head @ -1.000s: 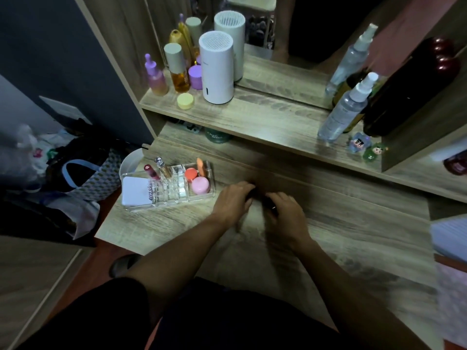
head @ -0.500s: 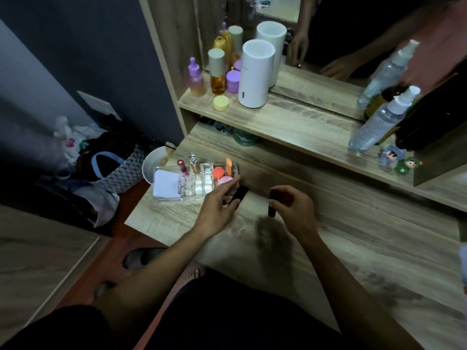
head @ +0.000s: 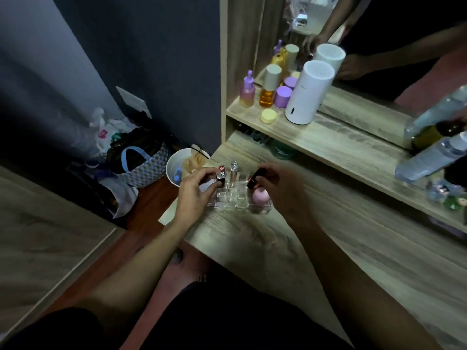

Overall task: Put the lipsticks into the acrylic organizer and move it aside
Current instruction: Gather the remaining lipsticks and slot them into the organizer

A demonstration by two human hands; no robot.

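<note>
A clear acrylic organizer (head: 236,198) stands near the left end of the wooden desk (head: 353,261). My left hand (head: 194,195) is over its left part, fingers shut on a dark lipstick (head: 221,178) held upright above the slots. My right hand (head: 283,190) is over its right part, pinching a second dark lipstick (head: 253,179) that tilts down toward the compartments. A red-capped tube (head: 221,168) and a clear small bottle (head: 234,168) stand in the back slots. A pink sponge (head: 260,195) sits in the right compartment.
On the shelf above stand a white cylinder (head: 308,94), purple and amber bottles (head: 267,89), a yellow jar (head: 268,115) and spray bottles (head: 429,157) at right. A mirror is behind them. On the floor to the left are a white bin (head: 178,165) and a patterned bag (head: 141,165).
Both hands lifted a lipstick each from the desk and carried them left to the organizer. The camera view swung left as well.
</note>
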